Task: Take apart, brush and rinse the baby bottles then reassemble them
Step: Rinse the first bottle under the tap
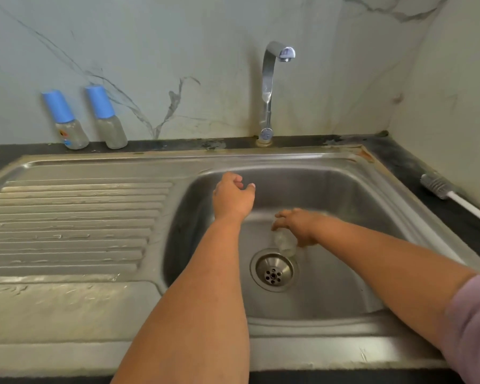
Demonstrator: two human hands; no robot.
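Low in the centre-right of the frame, the right hand is gripping a clear bottle body inside the sink. Its long axis is running from the fingers down toward the drain, with the lower end almost over it. The left hand is hovering just up and left of the bottle, fingers loosely curled and holding nothing. The brush is lying on the table at the right edge, nearer the right arm, probably next. Two capped bottles are standing at upper left.
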